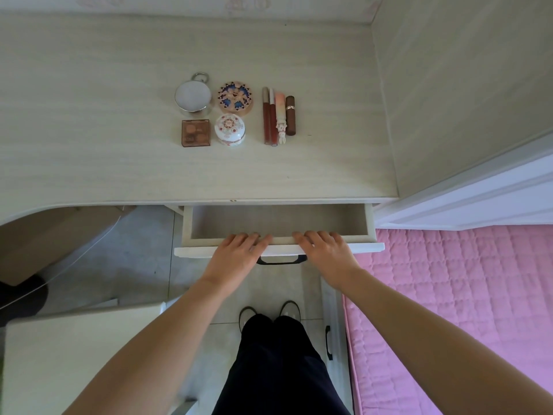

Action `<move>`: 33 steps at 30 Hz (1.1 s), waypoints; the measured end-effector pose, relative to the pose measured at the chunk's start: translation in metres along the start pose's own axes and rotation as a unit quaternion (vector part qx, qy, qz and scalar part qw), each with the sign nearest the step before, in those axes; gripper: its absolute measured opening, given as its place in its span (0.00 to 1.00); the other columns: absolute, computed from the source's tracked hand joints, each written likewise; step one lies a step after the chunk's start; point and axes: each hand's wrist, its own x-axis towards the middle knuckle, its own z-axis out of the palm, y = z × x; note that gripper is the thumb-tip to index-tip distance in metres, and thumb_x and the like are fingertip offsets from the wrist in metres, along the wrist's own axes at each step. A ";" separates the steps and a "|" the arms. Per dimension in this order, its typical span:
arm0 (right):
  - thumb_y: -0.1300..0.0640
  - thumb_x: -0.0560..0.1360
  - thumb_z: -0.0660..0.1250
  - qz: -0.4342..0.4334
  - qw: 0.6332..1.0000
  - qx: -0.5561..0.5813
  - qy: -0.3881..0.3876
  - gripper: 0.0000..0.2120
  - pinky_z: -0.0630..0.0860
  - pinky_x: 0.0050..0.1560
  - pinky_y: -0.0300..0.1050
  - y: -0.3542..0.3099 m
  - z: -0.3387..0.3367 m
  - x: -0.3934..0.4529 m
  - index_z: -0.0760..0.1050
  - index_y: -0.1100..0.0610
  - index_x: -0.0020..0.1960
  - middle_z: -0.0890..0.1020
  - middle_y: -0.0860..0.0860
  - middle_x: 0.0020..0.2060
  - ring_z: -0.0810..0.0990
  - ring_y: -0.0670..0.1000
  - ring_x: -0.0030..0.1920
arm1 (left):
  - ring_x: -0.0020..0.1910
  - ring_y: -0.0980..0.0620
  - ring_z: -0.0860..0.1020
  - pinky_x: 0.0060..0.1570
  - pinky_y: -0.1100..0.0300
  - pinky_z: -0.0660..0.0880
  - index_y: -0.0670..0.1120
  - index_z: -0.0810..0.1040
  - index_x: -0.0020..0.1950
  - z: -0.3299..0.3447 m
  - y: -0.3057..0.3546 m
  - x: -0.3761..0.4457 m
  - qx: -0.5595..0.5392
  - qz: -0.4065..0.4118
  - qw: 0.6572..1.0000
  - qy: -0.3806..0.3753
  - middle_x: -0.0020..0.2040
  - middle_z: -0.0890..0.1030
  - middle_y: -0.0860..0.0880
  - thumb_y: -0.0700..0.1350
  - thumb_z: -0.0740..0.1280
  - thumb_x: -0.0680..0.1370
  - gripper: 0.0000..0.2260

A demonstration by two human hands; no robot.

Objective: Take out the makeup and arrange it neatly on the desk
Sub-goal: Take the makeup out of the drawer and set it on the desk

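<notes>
A person looked down at a pale wood-grain desk point(89, 130) with an open drawer point(276, 223) beneath its front edge. The left hand point(236, 254) and right hand point(324, 253) rested side by side on the drawer's front panel, fingers straight and holding nothing, either side of a dark handle point(279, 260). On the desk, well behind the drawer, the makeup lay in neat order: a round silver jar point(193, 96), a patterned round compact point(235, 98), a square brown palette point(195, 133) and a floral white pot point(229, 129) formed a block. Just to the right, four lip tubes point(278, 116) lay side by side. A pink quilted bed point(463, 295) was at the right.
</notes>
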 end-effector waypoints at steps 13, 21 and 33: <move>0.59 0.67 0.73 0.008 0.983 0.025 0.180 0.18 0.80 0.42 0.50 0.012 -0.011 0.020 0.80 0.60 0.56 0.84 0.54 0.44 0.82 0.58 0.41 | 0.52 0.45 0.80 0.47 0.54 0.78 0.42 0.82 0.51 -0.003 -0.016 0.010 -0.104 -0.134 0.982 0.084 0.50 0.83 0.48 0.37 0.76 0.67 0.14; 0.69 0.72 0.67 0.138 0.933 0.254 0.217 0.10 0.77 0.53 0.51 0.000 -0.007 -0.011 0.82 0.61 0.52 0.83 0.54 0.48 0.78 0.57 0.56 | 0.51 0.50 0.76 0.52 0.65 0.69 0.47 0.80 0.48 -0.013 0.008 -0.023 -0.367 -0.393 0.819 0.198 0.47 0.81 0.50 0.44 0.68 0.77 0.02; 0.56 0.78 0.65 0.470 0.284 0.834 0.057 0.09 0.79 0.52 0.57 0.005 -0.013 0.002 0.70 0.58 0.55 0.77 0.60 0.58 0.80 0.62 0.53 | 0.64 0.37 0.73 0.63 0.45 0.72 0.43 0.63 0.73 -0.011 -0.003 0.003 -0.812 -0.548 0.166 0.114 0.70 0.68 0.40 0.48 0.69 0.77 0.28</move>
